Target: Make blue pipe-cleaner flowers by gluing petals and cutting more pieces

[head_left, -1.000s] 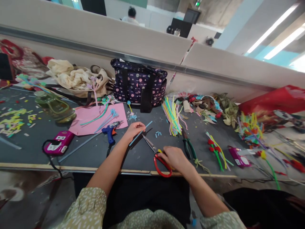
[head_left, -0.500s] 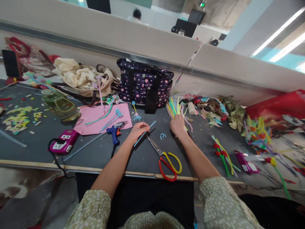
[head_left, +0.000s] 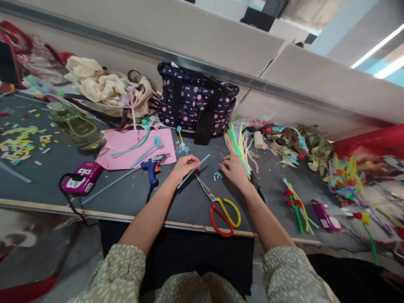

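My left hand (head_left: pixel 186 166) is closed, its fingertips pinching a light blue pipe cleaner (head_left: pixel 205 159) that slants above the table. Just below lie scissors (head_left: pixel 217 205), one handle red and one yellow, blades partly apart and pointing toward that hand. My right hand (head_left: pixel 234 171) rests low over the tabletop, palm down, fingers bent and a little apart, with nothing visible in them. By its fingertips are several short blue pipe cleaner pieces (head_left: pixel 217 176). A bundle of coloured pipe cleaners (head_left: pixel 236 141) lies right behind it; dark-handled pliers (head_left: pixel 259 191) are partly hidden by my right forearm.
A blue glue gun (head_left: pixel 152 170) lies left of my left arm, beside a pink sheet (head_left: pixel 121 158) holding pipe cleaner flowers. Further left are a purple box with a cord (head_left: pixel 82 179) and a bottle (head_left: pixel 75 128). A patterned bag (head_left: pixel 189 101) stands behind; red flowers (head_left: pixel 293 200) lie right.
My right hand has drawn back from the pipe cleaner bundle toward the short blue pieces. My left hand still holds the blue pipe cleaner. The camera view has tilted down.
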{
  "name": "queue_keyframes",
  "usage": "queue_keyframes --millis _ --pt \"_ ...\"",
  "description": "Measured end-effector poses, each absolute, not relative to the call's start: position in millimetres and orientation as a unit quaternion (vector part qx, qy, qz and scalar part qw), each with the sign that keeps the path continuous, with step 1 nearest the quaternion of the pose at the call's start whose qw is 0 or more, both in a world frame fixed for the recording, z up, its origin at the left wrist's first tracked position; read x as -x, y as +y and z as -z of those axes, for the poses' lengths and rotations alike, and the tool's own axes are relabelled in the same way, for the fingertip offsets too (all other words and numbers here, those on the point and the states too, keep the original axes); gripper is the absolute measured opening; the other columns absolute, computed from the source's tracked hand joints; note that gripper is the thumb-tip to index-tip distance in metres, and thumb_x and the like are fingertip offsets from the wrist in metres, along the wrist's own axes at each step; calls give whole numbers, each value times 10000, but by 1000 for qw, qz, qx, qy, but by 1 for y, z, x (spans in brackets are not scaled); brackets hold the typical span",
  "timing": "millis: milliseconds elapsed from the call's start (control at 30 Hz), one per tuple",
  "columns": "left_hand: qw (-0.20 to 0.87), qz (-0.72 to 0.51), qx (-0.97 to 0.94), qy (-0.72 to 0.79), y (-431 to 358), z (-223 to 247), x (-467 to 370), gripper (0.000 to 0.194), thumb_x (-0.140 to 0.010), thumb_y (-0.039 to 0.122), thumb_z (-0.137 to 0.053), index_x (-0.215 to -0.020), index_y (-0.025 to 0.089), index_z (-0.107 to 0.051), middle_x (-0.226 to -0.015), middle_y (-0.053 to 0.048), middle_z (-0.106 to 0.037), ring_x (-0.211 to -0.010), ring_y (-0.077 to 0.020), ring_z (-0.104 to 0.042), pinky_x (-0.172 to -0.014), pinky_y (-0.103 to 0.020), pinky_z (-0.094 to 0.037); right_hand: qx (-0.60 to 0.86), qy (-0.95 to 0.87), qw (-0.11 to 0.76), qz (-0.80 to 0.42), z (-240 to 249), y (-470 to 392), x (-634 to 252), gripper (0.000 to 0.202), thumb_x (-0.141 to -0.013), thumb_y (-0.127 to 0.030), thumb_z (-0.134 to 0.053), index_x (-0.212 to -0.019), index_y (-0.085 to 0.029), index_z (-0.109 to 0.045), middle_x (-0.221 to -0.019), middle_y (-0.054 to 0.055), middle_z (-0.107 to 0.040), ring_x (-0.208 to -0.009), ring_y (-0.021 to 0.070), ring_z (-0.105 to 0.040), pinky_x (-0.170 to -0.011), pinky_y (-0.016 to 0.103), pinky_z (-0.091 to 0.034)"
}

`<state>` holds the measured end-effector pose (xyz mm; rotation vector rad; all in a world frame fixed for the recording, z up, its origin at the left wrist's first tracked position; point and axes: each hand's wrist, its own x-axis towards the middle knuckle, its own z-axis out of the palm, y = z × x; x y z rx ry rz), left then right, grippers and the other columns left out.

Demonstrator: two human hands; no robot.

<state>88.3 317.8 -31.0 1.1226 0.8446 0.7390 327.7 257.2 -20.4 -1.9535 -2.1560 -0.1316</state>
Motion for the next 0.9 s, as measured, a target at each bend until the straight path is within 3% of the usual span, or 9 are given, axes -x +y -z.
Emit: queue_keyframes --millis 167,367,467,567,700,900 --pt "699 -313 -517 383 316 30 -90 210 -660 302 -720 -769 155 -619 -644 5 -628 -506 -89 -496 -496 -213 -320 627 -762 158 -4 20 229 -321 276 -936 -285 -477 -884 -186 -729 -1067 114 -644 -1039 238 -531 -940 395 -405" --pt "695 -307 -525 383 317 32 -88 227 -682 320 -712 -798 149 -618 -653 3 -637 -459 -63 -424 -464 -208 -255 651 -703 268 -101 5 193 -322 276 -951 -305 -443 -1010 -180 -682 -994 95 -658 -943 204 -604 -854 331 -474" --pt "684 -313 -541 376 318 36 -89 233 -689 328 -711 -809 145 -630 -674 -4 -648 -455 -56 -399 -464 -211 -242 631 -715 212 -214 1 163 -316 253 -922 -357 -516 -1068 -206 -657 -974 71 -643 -817 174 -611 -753 289 -497" --pt "678 -311 -553 371 319 41 -90 215 -693 315 -707 -802 144 -637 -674 -11 -655 -457 -57 -396 -469 -215 -243 589 -745 136 -282 1 133 -304 343 -888 -380 -586 -1200 -240 -601 -1045 62 -608 -916 180 -607 -856 295 -487" --pt "689 -305 -546 365 321 46 -91 213 -687 300 -717 -812 146 -639 -668 -10 -660 -465 -60 -416 -483 -212 -264 616 -746 75 -242 6 112 -290 607 -828 -315 -658 -1393 -256 -445 -1168 93 -538 -1054 231 -565 -919 345 -477" --pt "707 -302 -512 384 319 36 -87 244 -665 306 -732 -819 147 -631 -659 0 -655 -478 -62 -457 -491 -195 -292 651 -730 80 -193 17 111 -284 584 -854 -252 -576 -1414 -225 -413 -1065 98 -572 -958 236 -603 -842 359 -511"
